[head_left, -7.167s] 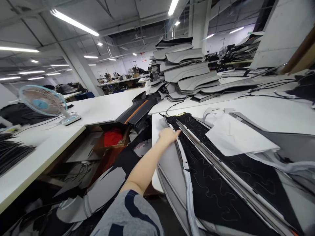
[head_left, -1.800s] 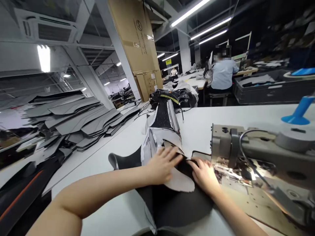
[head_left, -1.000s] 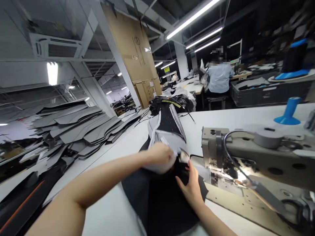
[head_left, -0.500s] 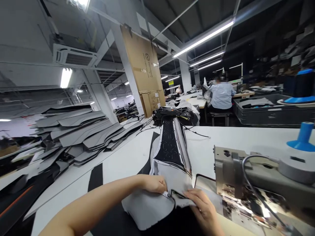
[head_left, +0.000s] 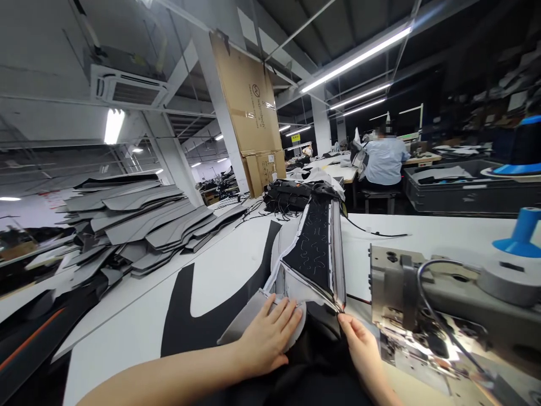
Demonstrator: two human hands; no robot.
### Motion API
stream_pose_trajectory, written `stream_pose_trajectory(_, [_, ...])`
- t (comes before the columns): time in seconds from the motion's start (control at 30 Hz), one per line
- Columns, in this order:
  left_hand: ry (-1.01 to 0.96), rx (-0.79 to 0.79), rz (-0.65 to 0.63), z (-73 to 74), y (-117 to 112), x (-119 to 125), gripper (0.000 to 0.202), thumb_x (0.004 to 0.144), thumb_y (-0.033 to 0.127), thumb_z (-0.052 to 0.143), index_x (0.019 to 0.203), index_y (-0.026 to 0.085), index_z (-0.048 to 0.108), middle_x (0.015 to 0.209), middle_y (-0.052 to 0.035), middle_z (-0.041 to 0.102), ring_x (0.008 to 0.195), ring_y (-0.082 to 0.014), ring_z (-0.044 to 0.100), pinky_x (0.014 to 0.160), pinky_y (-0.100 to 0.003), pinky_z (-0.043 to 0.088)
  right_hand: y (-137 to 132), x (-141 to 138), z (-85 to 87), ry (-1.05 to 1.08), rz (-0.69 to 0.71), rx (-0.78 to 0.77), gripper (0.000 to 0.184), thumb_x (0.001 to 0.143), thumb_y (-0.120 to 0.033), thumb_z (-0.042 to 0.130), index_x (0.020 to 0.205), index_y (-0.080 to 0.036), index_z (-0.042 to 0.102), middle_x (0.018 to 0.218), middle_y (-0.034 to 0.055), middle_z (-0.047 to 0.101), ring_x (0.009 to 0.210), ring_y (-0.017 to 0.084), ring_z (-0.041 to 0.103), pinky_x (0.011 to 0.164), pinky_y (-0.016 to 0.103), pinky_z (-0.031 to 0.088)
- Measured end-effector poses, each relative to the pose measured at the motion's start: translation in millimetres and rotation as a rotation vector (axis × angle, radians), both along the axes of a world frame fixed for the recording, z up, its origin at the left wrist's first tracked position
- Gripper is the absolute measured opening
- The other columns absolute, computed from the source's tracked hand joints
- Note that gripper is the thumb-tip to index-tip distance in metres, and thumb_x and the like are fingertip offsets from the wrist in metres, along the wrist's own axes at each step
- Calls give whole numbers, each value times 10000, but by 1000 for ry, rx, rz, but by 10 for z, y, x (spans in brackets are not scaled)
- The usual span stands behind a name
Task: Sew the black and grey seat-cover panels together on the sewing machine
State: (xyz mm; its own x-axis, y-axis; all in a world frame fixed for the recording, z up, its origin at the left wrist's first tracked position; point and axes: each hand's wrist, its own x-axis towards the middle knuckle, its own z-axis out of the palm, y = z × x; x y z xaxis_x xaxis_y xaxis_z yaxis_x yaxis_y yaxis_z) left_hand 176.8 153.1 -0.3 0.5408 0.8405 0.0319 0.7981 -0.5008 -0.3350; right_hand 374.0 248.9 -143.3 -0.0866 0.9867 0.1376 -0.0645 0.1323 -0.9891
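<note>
A sewn fabric cover stretches away from me over the white table, with a black panel of wavy stitched lines, pale seam edges and grey backing. My left hand lies flat, fingers stretched, on a grey backed piece of it. My right hand pinches the cover's right edge at a seam corner, thumb and finger together. Black fabric drapes between and below both hands. To the right of my right hand stands a sewing machine with its lamp lit; its needle is hard to make out.
A flat black cut piece lies left of the cover. Stacked grey panels fill the table's left side. A dark bundle with cords sits at the far edge. Blue thread cones stand right. A seated person works beyond.
My left hand has gone from a closed grip to lying flat on the grey piece. My right hand has shifted to the seam corner. The cover has swung right, and more black fabric shows.
</note>
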Motion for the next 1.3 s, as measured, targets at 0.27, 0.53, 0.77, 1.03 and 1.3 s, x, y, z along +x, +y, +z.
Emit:
stream_pose_trajectory(0.27, [-153, 47, 33, -65, 367, -51, 694, 787, 307, 537, 1403, 94, 301, 1395, -147, 428, 1235, -267, 428, 1071, -450, 259, -446, 214, 169, -634, -166, 1222, 480, 805, -103, 420, 1201, -323, 576, 1118, 31, 635, 1053, 217, 563, 926, 377, 387])
stream_pose_trajectory(0.53, [12, 91, -202, 79, 351, -228, 544, 894, 153, 438, 1420, 166, 299, 1411, -89, 424, 1309, -230, 365, 1108, -426, 233, -582, 295, 76, -1061, -91, 1186, 658, 804, -51, 371, 1445, -68, 224, 1357, 157, 476, 1273, 282, 401, 1050, 495, 322])
stream_pose_trajectory(0.77, [-101, -126, -372, 331, 616, 26, 323, 957, 171, 350, 1165, 221, 593, 1195, -66, 621, 1036, -169, 589, 967, -343, 404, -550, 374, -20, -1024, 72, 816, 556, 849, -212, 443, 1376, -50, 368, 1377, 203, 431, 1276, 329, 383, 1052, 525, 327])
stream_pose_trajectory(1.03, [-539, -571, -185, -346, 470, 957, 318, 864, 108, 444, 1108, 177, 636, 1026, -34, 694, 926, -155, 637, 835, -251, 479, 13, 421, 92, -957, 336, 748, 365, 848, -225, 401, 1130, -136, 615, 959, 72, 679, 1018, 230, 588, 1057, 444, 314])
stream_pose_trajectory(1.3, [-920, -681, -35, -621, 541, 1008, 244, 878, 158, 495, 1024, 199, 686, 1022, -1, 698, 909, -128, 643, 837, -222, 488, -648, 858, 251, -937, 414, 695, 396, 792, -122, 445, 1126, -221, 633, 1199, 94, 611, 1196, 272, 487, 1093, 569, 193])
